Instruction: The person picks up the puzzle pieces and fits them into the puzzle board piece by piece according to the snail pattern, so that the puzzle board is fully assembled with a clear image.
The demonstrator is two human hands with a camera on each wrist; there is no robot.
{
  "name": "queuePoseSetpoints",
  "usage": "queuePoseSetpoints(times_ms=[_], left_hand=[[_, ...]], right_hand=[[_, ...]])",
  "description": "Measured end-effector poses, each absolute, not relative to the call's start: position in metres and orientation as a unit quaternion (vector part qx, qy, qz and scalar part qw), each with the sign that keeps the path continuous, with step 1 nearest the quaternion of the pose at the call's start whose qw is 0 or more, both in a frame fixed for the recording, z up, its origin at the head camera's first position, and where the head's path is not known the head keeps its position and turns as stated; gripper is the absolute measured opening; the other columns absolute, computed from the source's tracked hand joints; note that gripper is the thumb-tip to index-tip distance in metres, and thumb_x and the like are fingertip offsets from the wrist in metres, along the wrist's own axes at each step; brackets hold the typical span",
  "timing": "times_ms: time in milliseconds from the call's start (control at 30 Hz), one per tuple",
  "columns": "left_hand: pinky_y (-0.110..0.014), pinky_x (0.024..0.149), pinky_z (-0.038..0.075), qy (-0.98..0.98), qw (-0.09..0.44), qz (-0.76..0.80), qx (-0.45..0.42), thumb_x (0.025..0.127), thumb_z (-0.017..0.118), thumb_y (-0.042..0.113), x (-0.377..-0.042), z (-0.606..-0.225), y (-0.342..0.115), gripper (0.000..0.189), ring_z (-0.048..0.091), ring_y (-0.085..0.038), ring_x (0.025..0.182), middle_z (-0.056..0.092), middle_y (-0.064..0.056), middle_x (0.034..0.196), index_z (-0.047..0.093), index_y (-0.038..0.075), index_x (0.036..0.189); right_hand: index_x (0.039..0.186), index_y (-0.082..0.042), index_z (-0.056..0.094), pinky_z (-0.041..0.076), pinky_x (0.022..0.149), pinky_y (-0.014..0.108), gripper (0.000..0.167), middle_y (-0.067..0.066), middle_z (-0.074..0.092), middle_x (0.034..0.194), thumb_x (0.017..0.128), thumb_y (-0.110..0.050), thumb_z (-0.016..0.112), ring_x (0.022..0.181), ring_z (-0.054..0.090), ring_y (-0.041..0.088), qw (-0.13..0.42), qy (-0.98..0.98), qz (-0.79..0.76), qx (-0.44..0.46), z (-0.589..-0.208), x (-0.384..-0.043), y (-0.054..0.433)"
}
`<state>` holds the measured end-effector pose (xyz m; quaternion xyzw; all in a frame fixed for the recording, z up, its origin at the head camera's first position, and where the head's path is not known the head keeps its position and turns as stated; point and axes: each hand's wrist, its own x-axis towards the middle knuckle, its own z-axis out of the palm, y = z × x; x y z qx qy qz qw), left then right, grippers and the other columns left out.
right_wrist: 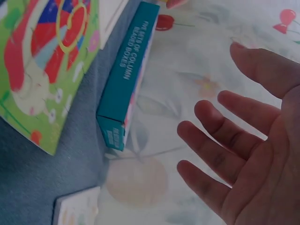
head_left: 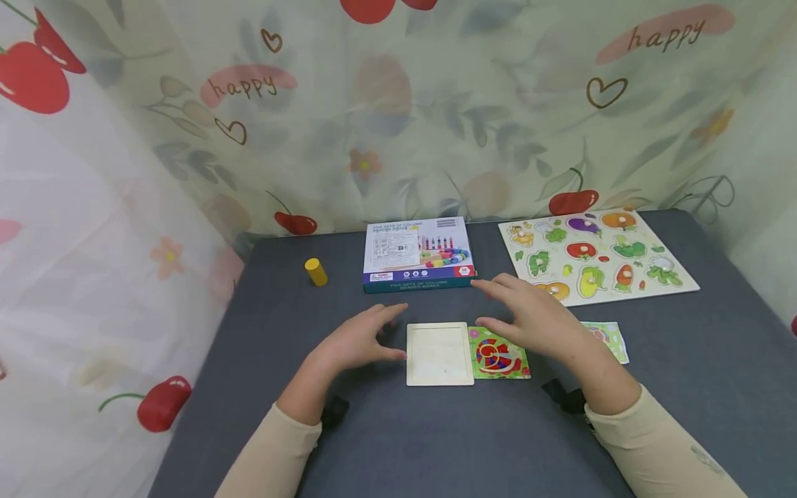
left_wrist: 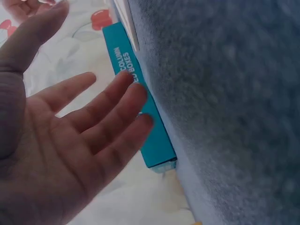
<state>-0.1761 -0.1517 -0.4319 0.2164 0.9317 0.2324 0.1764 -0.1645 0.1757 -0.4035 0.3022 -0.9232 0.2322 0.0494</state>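
My left hand [head_left: 358, 339] hovers at the left side of a pale wooden square tray [head_left: 440, 354], fingers spread and holding nothing. Over on the other side, my right hand [head_left: 537, 315] is held above a green card with a colourful snail picture [head_left: 498, 356], its fingers apart and nothing in them. The snail card lies against the tray's right edge. In the left wrist view the left palm [left_wrist: 51, 154] faces the camera with loosely extended fingers. The right wrist view shows the right hand [right_wrist: 248, 140] equally relaxed, with the snail card [right_wrist: 51, 65] off to the left.
A boxed bead set [head_left: 417, 252] stands behind the tray. To its left is a yellow cylinder [head_left: 315, 272]. A vegetable puzzle board [head_left: 598, 256] lies at the back right. Another picture card [head_left: 613, 340] sits partly behind the right forearm. A patterned curtain [head_left: 398, 111] hangs behind the table.
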Motion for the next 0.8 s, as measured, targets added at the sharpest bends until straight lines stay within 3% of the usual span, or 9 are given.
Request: queuePoseSetpoints(times_ms=[200,500,800], left_hand=[[-0.039,0.081,0.046,0.927,0.196,0.238,0.215,0.084,0.087,0.037,-0.176,-0.436,-0.151,0.088,0.054,-0.021,0.097,0.058,-0.005,0.11,0.042,0.015,0.157],[-0.038,0.08,0.045,0.928,0.2,0.232,0.214,0.085,0.086,0.037,-0.178,-0.443,-0.152,0.085,0.053,-0.02,0.096,0.057,-0.003,0.106,0.044,0.016,0.156],[-0.037,0.08,0.046,0.932,0.202,0.207,0.218,0.083,0.086,0.044,-0.178,-0.447,-0.148,0.088,0.054,-0.018,0.095,0.055,-0.001,0.106,0.046,0.017,0.155]], right_hand=[[0.14,-0.008,0.063,0.05,0.072,0.036,0.061,0.005,0.064,0.107,0.089,-0.035,0.082,0.088,0.061,0.021,-0.011,-0.932,0.23,0.28,-0.417,-0.168,0.167],[0.134,-0.004,0.066,0.044,0.064,0.032,0.052,-0.002,0.057,0.086,0.092,-0.031,0.079,0.075,0.051,0.012,-0.07,-0.935,0.224,0.265,-0.432,-0.173,0.166],[0.132,-0.005,0.069,0.043,0.062,0.031,0.048,-0.006,0.053,0.078,0.089,-0.023,0.081,0.068,0.049,0.011,-0.115,-0.934,0.219,0.258,-0.449,-0.18,0.161]])
